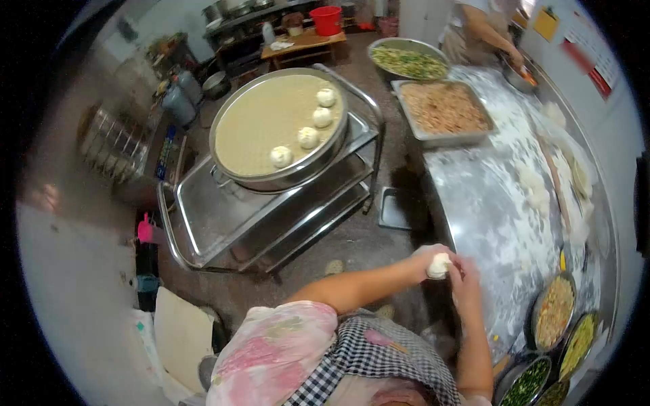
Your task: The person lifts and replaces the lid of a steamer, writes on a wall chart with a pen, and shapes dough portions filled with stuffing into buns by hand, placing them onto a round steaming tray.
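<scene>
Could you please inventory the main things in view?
table: 1, silver, right
cart: 1, silver, left of table
steamer: 1, silver, on cart
buns: 4, white, in steamer
tray: 1, silver, on table
large bowl: 1, silver, beyond tray
small bowls: 3+, silver, near right
bench: 1, brown, back
bucket: 1, red, on bench
cylinders: 2, grey, back left
co-worker: 1, pale clothing, back right
held bun: 1, white, lower centre
left hand: 1, holding bun
right hand: 1, at bun

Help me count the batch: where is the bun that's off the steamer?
In the head view, the bun is right of and below centre, held between the left hand and right hand, by the left edge of the worktable.
</scene>
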`<state>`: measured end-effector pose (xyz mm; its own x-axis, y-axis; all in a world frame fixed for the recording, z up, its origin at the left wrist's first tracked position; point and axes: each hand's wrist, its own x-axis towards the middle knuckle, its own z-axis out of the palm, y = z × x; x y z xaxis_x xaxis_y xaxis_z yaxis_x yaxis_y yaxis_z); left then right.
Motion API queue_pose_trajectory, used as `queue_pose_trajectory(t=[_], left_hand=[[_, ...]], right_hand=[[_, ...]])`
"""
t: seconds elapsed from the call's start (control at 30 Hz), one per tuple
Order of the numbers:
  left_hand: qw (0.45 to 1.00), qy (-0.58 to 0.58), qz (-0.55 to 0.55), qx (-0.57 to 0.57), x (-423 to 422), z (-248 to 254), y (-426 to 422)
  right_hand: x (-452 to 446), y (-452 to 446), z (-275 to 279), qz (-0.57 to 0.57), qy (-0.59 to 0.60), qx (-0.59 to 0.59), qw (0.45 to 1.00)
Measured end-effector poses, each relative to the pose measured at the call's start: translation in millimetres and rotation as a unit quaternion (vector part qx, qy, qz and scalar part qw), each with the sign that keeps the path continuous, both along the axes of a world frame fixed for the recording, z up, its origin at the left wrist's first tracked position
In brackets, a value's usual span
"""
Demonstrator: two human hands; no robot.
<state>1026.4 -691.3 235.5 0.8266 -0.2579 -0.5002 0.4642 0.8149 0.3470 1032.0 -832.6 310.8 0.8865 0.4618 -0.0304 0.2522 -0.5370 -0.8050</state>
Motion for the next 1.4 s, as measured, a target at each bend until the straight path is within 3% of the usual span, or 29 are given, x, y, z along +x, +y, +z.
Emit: queue_pose_trajectory(t=[0.03,0.1,0.17,0.23,0.3,0.37,0.4,0.47,0.5,0.7,0.87,0.97,1.07,1.17,1.23,1.33,1.4], left_hand=[[1.000,-0.004,0.019,-0.013,-3,-5,29],[0.994,-0.047,0.092,-0.037,-10,-3,87],[0.982,-0.005,0.163,-0.093,-17,20,144],[0.975,-0.063,0.190,-0.097,-35,38,205],[0.966,-0.164,0.167,-0.107,-65,46,271],[0.971,-0.124,0.196,-0.052,-95,44,315],[0.974,-0.110,0.196,-0.039,-114,40,330],[0.978,-0.086,0.191,-0.014,-153,22,352],[0.980,-0.075,0.185,0.005,-172,10,359],[0.971,0.023,0.233,-0.054,-226,-29,348],[0.982,0.018,0.182,-0.037,-206,-31,336],[0.994,0.016,0.110,0.016,-171,-25,328],[0.997,-0.013,-0.003,0.078,-124,-15,309],[0.992,-0.025,-0.071,0.104,-77,-15,277],[0.983,-0.051,-0.128,0.121,-43,-12,242],[0.959,-0.089,-0.207,0.171,24,5,172],[0.939,-0.114,-0.252,0.205,67,9,110]], right_hand=[[2,31,6,0.036,-0.039,0.017,0.998],[6,98,18,0.097,0.063,0.078,0.990],[21,158,15,0.253,-0.017,0.029,0.967],[34,224,23,0.270,0.065,0.013,0.960],[54,292,29,0.307,0.204,0.071,0.927],[63,360,43,0.351,0.126,0.042,0.927],[63,391,49,0.339,0.143,0.039,0.929],[68,452,54,0.397,-0.013,-0.001,0.918],[73,479,44,0.402,0.002,0.005,0.916],[65,561,-3,0.391,-0.124,-0.177,0.895],[73,514,15,0.309,-0.251,-0.091,0.913],[94,433,30,0.241,-0.181,-0.029,0.953],[90,324,7,0.128,-0.121,-0.015,0.984],[68,215,-12,0.058,0.000,-0.097,0.994],[57,146,-27,0.024,-0.001,-0.143,0.989],[44,44,-26,-0.103,0.115,-0.096,0.983],[24,-32,-71,-0.165,0.037,0.013,0.985]])
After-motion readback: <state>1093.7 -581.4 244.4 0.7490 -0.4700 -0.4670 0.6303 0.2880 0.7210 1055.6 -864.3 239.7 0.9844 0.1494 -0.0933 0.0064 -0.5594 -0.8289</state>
